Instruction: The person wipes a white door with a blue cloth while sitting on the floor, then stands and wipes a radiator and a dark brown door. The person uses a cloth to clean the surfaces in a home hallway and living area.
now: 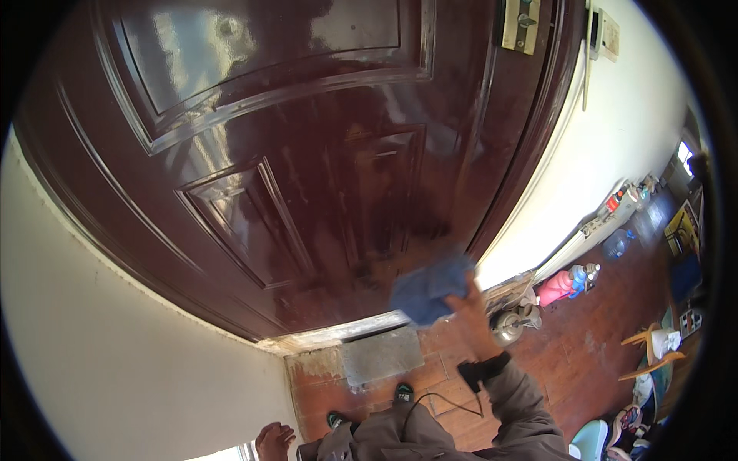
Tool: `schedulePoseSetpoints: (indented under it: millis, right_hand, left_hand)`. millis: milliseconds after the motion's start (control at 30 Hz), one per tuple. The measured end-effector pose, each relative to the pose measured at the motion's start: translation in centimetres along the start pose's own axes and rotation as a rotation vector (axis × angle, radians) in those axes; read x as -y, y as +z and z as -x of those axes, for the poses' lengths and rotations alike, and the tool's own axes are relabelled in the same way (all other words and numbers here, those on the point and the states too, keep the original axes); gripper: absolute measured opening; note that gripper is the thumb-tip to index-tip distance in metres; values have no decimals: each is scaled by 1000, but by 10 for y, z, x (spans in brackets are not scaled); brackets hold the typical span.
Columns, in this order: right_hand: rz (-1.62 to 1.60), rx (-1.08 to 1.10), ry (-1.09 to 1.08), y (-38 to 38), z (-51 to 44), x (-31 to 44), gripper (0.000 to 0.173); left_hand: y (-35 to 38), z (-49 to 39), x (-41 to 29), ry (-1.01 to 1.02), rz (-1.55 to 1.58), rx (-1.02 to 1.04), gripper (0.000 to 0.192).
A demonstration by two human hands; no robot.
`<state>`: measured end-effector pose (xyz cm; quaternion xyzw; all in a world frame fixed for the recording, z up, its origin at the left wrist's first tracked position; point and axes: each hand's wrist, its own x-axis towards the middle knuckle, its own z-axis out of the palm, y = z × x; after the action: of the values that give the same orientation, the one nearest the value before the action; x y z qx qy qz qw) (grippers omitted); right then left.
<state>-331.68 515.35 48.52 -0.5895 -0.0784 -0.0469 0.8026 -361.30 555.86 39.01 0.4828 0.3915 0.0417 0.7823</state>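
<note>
In my right hand (470,311) is a folded blue cloth (429,291), blurred, in front of the lower right part of a dark red panelled door (311,132). Whether the cloth touches the door I cannot tell. A black band with a cable (484,371) is on my right wrist. Low at the picture's bottom edge, near the left wall, hangs my left hand (275,441), its fingers loosely curled and nothing visible in them. High on the door's right side is a brass lock plate (520,26).
A grey mat (381,354) lies at the door's threshold on the red tiled floor (562,357). Along the right wall stand a metal kettle (507,328), a pink thermos (555,288) and several bottles. A wooden chair (651,369) is farther right, with shoes (625,423) below.
</note>
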Motion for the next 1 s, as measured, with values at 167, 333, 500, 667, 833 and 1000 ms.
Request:
schedulePoseSetpoints:
  millis: [167,333,500,667,833,1000]
  right_hand:
    - [341,-229,-264,-80,-77,-7,51]
    - [230,-311,-254,-32,-90,-60,51]
    - [779,-70,-453,125,-56,-138,27]
    - [685,714,-189,307,-34,-187,42]
    - [12,910,178,343,7,-169,43]
    - [-112,724,556,241,36,-125,41]
  left_hand:
    - [12,-3,-11,-26,21,26,22]
    - [-10,13,-11,10,60,-52,21]
    - [-51,28,-4,18,141,-137,22]
    - [-97,32,11,54,202,-191,25]
    - [-150,12,39,86,201,-221,28]
    - [-139,-7,43,45,190,-106,32]
